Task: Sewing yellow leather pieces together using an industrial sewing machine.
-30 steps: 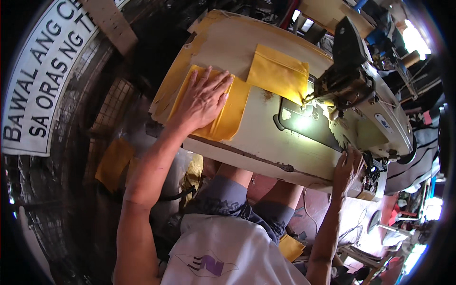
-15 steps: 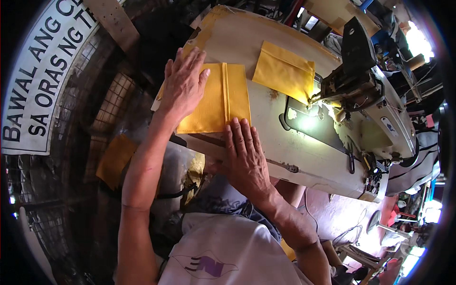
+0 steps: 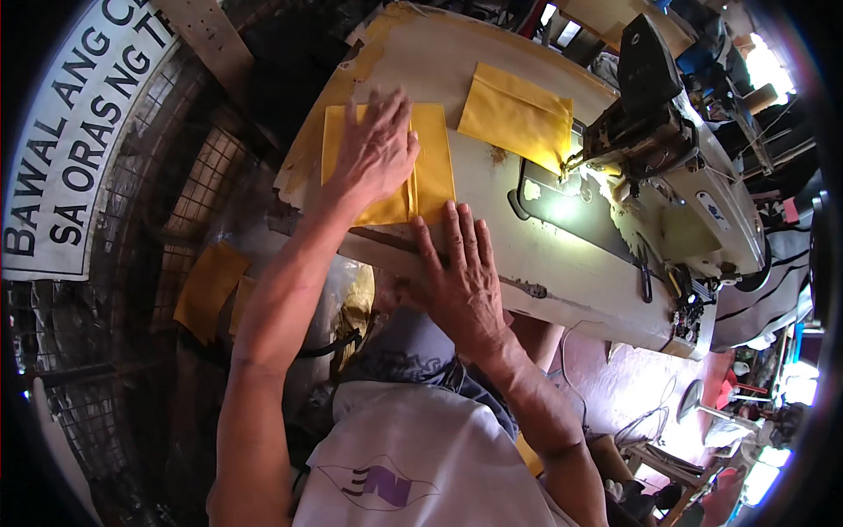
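A yellow fabric panel point(image 3: 433, 158) with a raised seam down its middle lies flat on the sewing table point(image 3: 351, 79). My left hand point(image 3: 376, 154) rests over its left half and seam, fingers stretched out and slightly blurred. At the panel's near right corner is my right hand point(image 3: 461, 268), fingers spread, the tips by the table's front edge. Neither hand grasps anything. To the right, a second yellow fabric piece point(image 3: 516, 114) lies with one corner under the needle area of a sewing machine point(image 3: 645, 132), where a lamp glows.
Small snips point(image 3: 645, 268) lie on the table near the machine's base. Below left of the table hang more yellow fabric pieces point(image 3: 209, 290) and a clear plastic bag point(image 3: 329, 290). A wire mesh wall with a white sign point(image 3: 79, 132) stands at the left.
My left hand has slid right across the panel, from its left edge toward the seam. The right hand stays near the same corner. The whole view has shifted slightly.
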### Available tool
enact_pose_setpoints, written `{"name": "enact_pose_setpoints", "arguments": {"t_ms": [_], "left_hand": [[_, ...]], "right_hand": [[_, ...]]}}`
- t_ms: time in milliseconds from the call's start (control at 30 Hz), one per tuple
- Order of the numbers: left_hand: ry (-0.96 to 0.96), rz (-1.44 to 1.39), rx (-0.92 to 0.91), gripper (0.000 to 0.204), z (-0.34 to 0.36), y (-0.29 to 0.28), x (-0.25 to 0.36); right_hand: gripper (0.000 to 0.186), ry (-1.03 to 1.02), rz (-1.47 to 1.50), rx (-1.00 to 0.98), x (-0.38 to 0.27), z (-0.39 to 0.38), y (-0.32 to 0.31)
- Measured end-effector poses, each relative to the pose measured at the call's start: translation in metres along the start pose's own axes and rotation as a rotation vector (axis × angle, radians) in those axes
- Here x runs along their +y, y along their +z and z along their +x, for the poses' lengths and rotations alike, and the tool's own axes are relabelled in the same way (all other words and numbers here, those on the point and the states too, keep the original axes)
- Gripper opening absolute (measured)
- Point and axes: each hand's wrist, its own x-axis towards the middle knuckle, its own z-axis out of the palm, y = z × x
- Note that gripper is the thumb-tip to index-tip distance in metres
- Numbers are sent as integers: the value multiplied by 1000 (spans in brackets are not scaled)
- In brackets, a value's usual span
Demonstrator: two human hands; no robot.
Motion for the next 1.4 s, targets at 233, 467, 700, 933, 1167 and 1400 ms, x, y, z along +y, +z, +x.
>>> {"name": "enact_pose_setpoints", "arguments": {"t_ms": [233, 467, 700, 933, 1167, 1400], "left_hand": [[-16, -146, 47, 51, -9, 15, 2], [241, -314, -109, 46, -50, -28, 30], [742, -487, -48, 36, -9, -15, 98], [786, -562, -59, 39, 30, -2, 119], [623, -385, -4, 36, 27, -5, 141], [692, -475, 87, 27, 40, 0, 149]], "right_hand": [[45, 315, 500, 280, 64, -2, -40], [26, 108, 292, 347, 65, -23, -57], [33, 73, 65, 226, 78, -49, -58], [56, 231, -38, 254, 55, -80, -36], [66, 316, -74, 188, 28, -68, -21], [62, 329, -34, 210, 40, -73, -27]]}}
